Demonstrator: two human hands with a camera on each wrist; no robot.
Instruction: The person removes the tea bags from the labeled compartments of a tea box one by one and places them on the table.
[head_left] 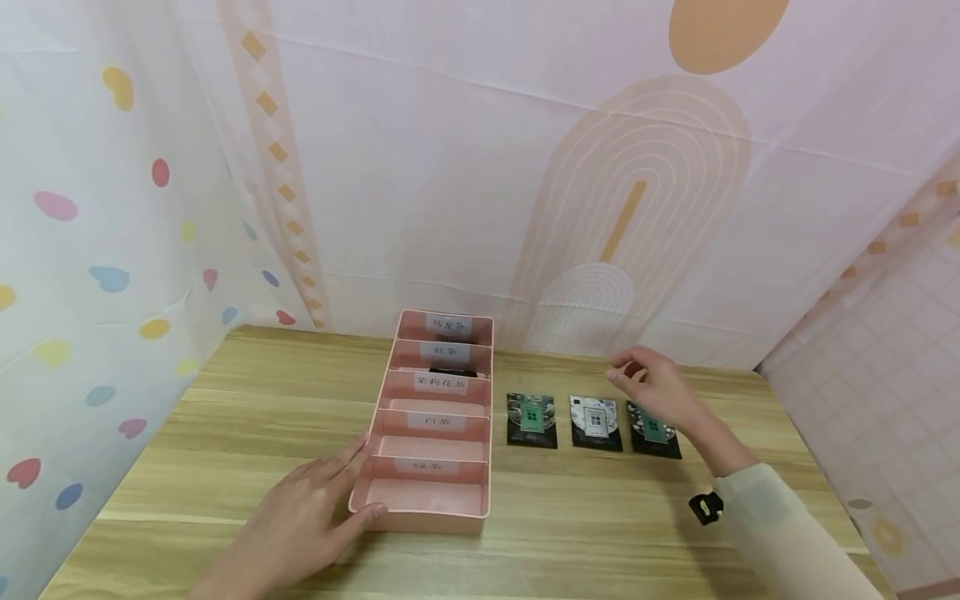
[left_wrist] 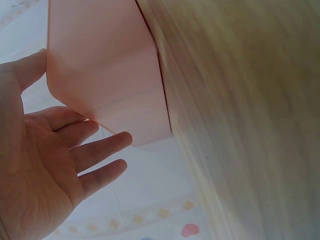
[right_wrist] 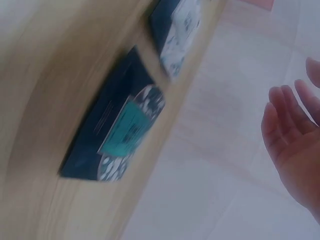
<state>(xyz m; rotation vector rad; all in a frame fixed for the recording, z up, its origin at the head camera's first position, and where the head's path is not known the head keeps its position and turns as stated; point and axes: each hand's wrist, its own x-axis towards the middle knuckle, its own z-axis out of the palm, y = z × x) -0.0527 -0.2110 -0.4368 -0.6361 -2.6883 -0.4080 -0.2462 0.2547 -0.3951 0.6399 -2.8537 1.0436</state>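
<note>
A pink five-compartment box stands on the table, its long axis running from the person's side toward the back curtain. Its compartments face up in a single file, with white labels turned toward the person. A dark item lies in the second compartment from the far end; another dark shape in the farthest one is too shadowed to make out.

At the box's near left corner, the left hand rests against it, thumb on the near rim and fingers along the left side; this grip is spread, the fingers nearly straight.

To the right of the box, three flat packets lie in a row: a green-labelled packet nearest it, then a white-labelled packet, then a teal-labelled packet. Their plain black ends point toward the person, the printed ends toward the back curtain; the teal-labelled one lies slightly askew.

Well to the right of the box, the right hand hangs above the teal-labelled packet, apart from it. Its grip is loosely bent, thumb and fingertips separated, holding nothing.
</note>
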